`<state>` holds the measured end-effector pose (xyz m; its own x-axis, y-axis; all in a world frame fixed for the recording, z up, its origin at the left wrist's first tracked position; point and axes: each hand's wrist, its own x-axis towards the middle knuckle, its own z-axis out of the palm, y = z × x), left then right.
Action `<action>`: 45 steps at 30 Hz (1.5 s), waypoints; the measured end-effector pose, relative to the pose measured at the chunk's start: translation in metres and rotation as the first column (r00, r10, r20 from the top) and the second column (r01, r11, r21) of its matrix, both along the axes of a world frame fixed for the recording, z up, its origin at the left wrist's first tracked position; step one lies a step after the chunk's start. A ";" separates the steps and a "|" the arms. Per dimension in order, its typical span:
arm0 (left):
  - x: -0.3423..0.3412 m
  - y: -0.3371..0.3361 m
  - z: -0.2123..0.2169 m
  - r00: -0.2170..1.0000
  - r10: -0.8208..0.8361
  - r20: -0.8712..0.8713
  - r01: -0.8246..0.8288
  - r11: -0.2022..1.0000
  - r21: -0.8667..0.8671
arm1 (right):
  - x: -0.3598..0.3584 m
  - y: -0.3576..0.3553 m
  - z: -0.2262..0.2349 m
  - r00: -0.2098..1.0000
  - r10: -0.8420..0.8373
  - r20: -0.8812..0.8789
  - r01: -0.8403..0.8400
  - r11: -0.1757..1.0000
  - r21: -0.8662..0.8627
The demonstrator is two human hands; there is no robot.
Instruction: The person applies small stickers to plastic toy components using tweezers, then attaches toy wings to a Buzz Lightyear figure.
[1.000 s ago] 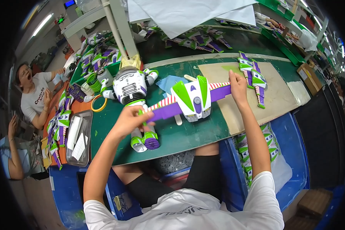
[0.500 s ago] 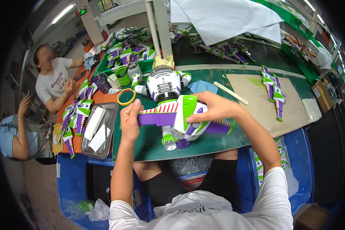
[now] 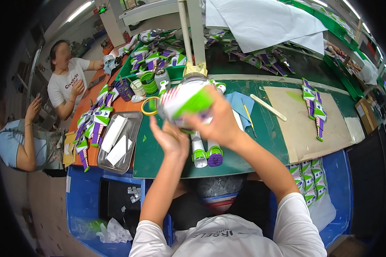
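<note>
A white, green and purple toy wing pack (image 3: pixel 186 103), with red-striped wing parts, is smeared by motion above the green work mat (image 3: pixel 167 167). My right hand (image 3: pixel 221 122) grips its right end with bent fingers. Below its left end is my left hand (image 3: pixel 173 139), palm up with the thumb stretched out; its fingertips are partly hidden by the pack, so contact is unclear. Under the pack a toy astronaut figure lies on the mat, its white and green leg (image 3: pixel 200 156) pointing toward me. A yellow ring (image 3: pixel 149 114) lies left of the pack.
Paint pots (image 3: pixel 149 81) stand behind on the left, near a clear tray (image 3: pixel 137 124) of white strips. Right lie a blue cloth (image 3: pixel 236 103), a thin brush (image 3: pixel 249 122), a wooden stick (image 3: pixel 268 107) and another wing pack (image 3: pixel 315 107) on cardboard. Two people are at the left.
The wing pack has been lifted, turned and moved left, uncovering the figure's legs. My left hand has left the striped wing and turned palm up. My right hand keeps its grip.
</note>
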<state>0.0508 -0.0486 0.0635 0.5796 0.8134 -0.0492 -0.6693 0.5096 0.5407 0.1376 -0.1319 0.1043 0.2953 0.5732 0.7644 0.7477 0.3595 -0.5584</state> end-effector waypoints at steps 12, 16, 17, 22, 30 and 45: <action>-0.001 0.042 -0.048 1.000 -0.024 0.003 0.024 0.999 -0.034 | -0.014 0.006 -0.022 0.833 -0.261 0.488 0.324 0.945 -0.048; 0.004 0.017 -0.049 1.000 -0.029 -0.008 0.029 0.999 -0.014 | 0.020 0.027 -0.038 0.910 -0.285 0.300 0.337 0.931 -0.139; 0.013 0.013 -0.046 1.000 -0.010 -0.026 0.009 1.000 -0.022 | 0.033 0.035 -0.041 0.911 -0.283 0.299 0.331 0.935 -0.126; 0.038 0.040 -0.040 0.923 0.138 -0.360 -0.089 0.985 0.151 | 0.070 0.086 -0.038 0.901 -0.320 0.292 0.392 0.889 -0.235; 0.047 0.101 -0.086 0.961 -0.188 -0.202 0.206 0.976 0.070 | 0.072 0.093 -0.040 0.874 -0.271 0.404 0.390 0.887 -0.248; 0.056 0.094 -0.074 0.893 -0.231 -0.387 0.297 0.947 0.121 | 0.100 0.105 -0.039 0.925 -0.265 0.273 0.347 0.881 -0.320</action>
<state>0.1067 0.0455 -0.0103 0.7425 0.6478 -0.1706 -0.2633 0.5164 0.8149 0.2372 -0.0268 0.0652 0.3533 0.7254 0.5908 0.9031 -0.0997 -0.4176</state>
